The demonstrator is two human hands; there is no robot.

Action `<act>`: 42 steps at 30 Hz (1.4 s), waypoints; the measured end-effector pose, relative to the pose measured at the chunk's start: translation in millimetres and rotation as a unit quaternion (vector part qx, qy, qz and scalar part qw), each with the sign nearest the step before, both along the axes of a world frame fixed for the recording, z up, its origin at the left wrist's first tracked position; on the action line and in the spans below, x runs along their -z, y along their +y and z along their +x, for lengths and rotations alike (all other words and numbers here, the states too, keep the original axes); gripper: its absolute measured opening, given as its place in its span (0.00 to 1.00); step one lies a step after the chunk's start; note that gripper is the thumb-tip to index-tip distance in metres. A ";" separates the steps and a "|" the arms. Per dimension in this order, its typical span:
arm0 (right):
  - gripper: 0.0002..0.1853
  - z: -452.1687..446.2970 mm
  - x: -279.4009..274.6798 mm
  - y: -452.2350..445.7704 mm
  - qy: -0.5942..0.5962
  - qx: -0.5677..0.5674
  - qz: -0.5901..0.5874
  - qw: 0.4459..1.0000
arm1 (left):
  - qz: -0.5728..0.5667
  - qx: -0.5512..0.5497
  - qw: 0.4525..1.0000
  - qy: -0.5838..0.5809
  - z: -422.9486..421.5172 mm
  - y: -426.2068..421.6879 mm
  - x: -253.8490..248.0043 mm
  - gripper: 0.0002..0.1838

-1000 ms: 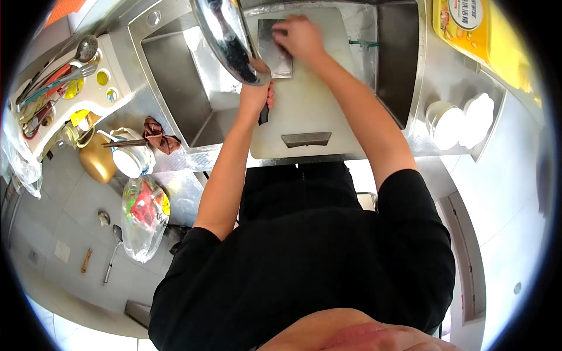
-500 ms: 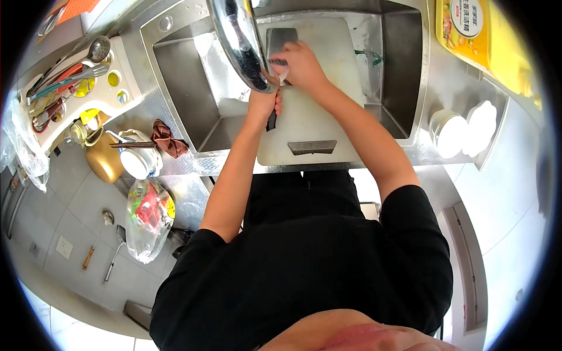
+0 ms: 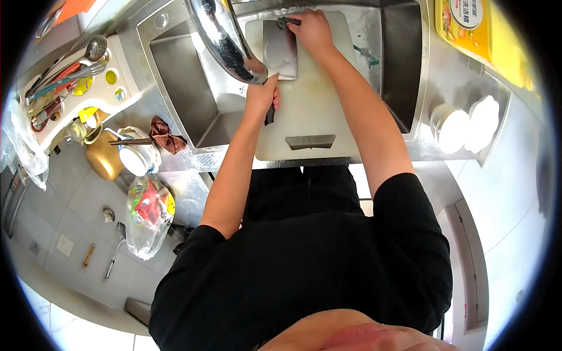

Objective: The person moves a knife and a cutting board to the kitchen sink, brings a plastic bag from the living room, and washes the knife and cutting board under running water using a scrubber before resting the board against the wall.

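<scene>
steel cleaver [image 3: 281, 51] | left hand [image 3: 263, 100] clamped on handle [image 3: 270, 116] | right hand [image 3: 313, 30], pinching dark scrubber [image 3: 288, 22], moved to cleaver's far end | white rack [image 3: 124, 81] holds utensils [image 3: 95, 48]

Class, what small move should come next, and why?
Probably slide the right hand and its dark pad along the cleaver blade toward the handle: the pad is at the blade's far end, and the left hand grips the handle over the cutting board.

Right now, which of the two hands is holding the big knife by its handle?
The left hand, closed around the black handle. The right hand instead holds a dark scouring pad at the blade's far end.
</scene>
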State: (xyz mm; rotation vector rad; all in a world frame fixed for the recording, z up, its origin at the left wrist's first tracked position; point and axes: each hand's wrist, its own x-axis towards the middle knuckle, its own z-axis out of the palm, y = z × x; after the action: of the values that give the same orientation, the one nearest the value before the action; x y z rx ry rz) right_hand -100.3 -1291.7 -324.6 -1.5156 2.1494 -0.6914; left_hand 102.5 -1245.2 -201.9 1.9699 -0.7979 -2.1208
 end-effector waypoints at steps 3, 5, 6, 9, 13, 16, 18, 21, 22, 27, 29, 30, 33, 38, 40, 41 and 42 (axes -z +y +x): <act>0.14 9.5 -19.6 24.5 0.002 -0.022 0.003 1.000 | -0.011 0.004 1.000 0.002 3.0 1.9 9.1 0.15; 0.13 14.0 -49.5 62.9 -0.043 -0.086 -0.001 0.995 | -0.018 0.007 1.000 -0.001 3.1 2.5 10.4 0.15; 0.13 15.0 -65.4 80.5 -0.073 -0.090 0.014 0.993 | -0.025 0.011 1.000 -0.006 2.8 2.3 11.0 0.15; 0.14 20.9 -96.8 112.0 -0.110 -0.096 0.028 0.989 | -0.022 0.009 1.000 -0.010 -0.5 -0.3 5.2 0.16; 0.13 22.2 -90.0 100.8 -0.091 -0.070 0.012 0.993 | -0.017 0.006 1.000 -0.009 -0.4 0.3 8.7 0.16; 0.13 19.5 -63.8 67.1 -0.055 -0.034 -0.008 0.998 | -0.011 0.016 1.000 0.002 3.9 1.9 13.8 0.16; 0.14 19.4 -50.6 57.5 -0.060 -0.023 -0.012 0.998 | -0.027 0.024 0.999 0.002 0.8 -0.3 8.4 0.16; 0.14 23.3 -58.8 65.8 -0.067 -0.043 -0.005 0.997 | -0.036 0.022 0.999 0.011 1.2 0.2 10.4 0.15; 0.13 28.3 -68.2 81.1 -0.082 -0.066 -0.010 0.994 | -0.037 0.023 0.999 0.013 1.4 0.5 12.1 0.15; 0.13 35.2 -90.8 110.4 -0.126 -0.066 -0.014 0.990 | -0.036 0.013 0.999 0.000 -0.1 0.0 11.3 0.14; 0.13 31.1 -80.1 91.2 -0.090 -0.039 0.032 0.995 | -0.027 0.007 1.000 0.006 0.9 -0.4 11.8 0.14; 0.13 27.3 -70.1 78.3 -0.090 -0.039 0.030 0.995 | -0.019 0.000 1.000 0.013 1.7 -0.8 12.2 0.14; 0.13 11.1 -25.9 29.7 -0.021 -0.009 0.013 1.000 | -0.004 0.016 1.000 0.008 1.7 -3.8 9.8 0.14; 0.16 -8.4 -14.7 -2.7 0.019 0.015 0.044 0.999 | -0.048 0.051 0.997 -0.031 4.7 -4.4 13.0 0.13; 0.17 -16.0 -16.9 10.8 -0.029 0.051 0.019 0.998 | -0.087 0.084 0.991 -0.057 5.6 -6.8 11.1 0.13; 0.18 -20.7 -21.5 18.2 -0.081 0.084 -0.006 0.993 | -0.134 0.153 0.974 -0.097 7.0 -7.6 8.4 0.13; 0.18 -26.2 -26.7 28.2 -0.079 0.082 -0.005 0.993 | -0.179 0.219 0.949 -0.137 9.0 -8.0 6.3 0.14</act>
State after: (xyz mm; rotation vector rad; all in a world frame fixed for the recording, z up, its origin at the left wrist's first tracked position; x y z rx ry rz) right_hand -126.4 -1263.4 -297.8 -1.2542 2.1672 -0.8499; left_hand 111.4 -1253.2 -208.2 2.0434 -1.6756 -1.7282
